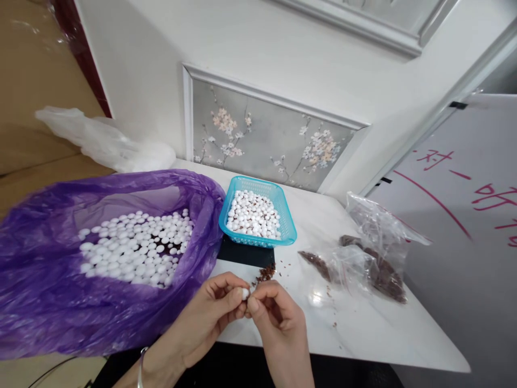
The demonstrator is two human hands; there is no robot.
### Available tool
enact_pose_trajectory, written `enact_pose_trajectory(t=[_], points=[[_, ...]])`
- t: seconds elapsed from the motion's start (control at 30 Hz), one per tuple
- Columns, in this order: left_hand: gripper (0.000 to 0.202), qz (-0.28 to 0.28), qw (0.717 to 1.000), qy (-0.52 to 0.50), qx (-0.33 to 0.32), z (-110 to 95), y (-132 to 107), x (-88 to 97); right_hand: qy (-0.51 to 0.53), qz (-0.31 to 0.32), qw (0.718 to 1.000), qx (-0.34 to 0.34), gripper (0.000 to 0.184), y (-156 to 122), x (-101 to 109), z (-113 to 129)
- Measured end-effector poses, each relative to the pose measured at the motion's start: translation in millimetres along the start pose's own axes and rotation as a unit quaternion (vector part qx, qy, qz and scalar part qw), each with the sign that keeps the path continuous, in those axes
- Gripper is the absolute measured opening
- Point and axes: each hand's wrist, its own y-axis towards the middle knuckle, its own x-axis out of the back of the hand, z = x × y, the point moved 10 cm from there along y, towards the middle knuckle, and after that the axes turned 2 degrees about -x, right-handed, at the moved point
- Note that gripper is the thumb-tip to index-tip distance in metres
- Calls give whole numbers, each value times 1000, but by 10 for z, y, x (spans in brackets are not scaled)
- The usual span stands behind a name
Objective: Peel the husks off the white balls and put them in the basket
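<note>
Near the front of the table, my left hand [220,304] pinches a small white ball [245,293] between thumb and forefinger. My right hand [278,318] almost meets it, thumb and forefinger pressed together beside the ball; whatever they hold is too small to make out. Just beyond my fingers lies a little heap of reddish-brown bits [266,273]. Behind it stands a turquoise plastic basket [290,229] full of white balls with brown specks among them. On the left, an open purple plastic bag [36,258] holds many more white balls [133,250].
Clear zip bags [375,269] of brown material rest on the right of the white table [363,334]. A flat black object [246,254] lies partly under the basket. Crumpled clear plastic [109,143] is at the back left. A whiteboard [456,258] stands at the right.
</note>
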Motion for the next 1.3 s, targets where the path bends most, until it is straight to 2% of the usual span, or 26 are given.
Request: enact_pose_trajectory(t=[0.2,0.43,0.6,0.7,0.97,1.07,1.3], points=[[11,-12,1000,11,2,29,18,55,0,4,1000,-9,14,36,2,-54],[12,-21,997,71,-24,-72,18,27,20,3,1000,-18,14,30,43,-88],[12,-11,999,30,-1,-15,-1,-6,32,17,999,-27,5,37,70,-119],[13,-15,1000,17,8,29,-23,9,32,19,999,-14,7,45,71,-88],[11,-44,999,28,-10,33,-5,86,-61,4,997,38,15,-4,23,33],[11,-47,998,34,-9,46,-8,104,-82,5,996,31,15,-6,2,2],[9,-44,999,22,-6,34,-35,89,-35,20,999,5,16,26,-28,-66]])
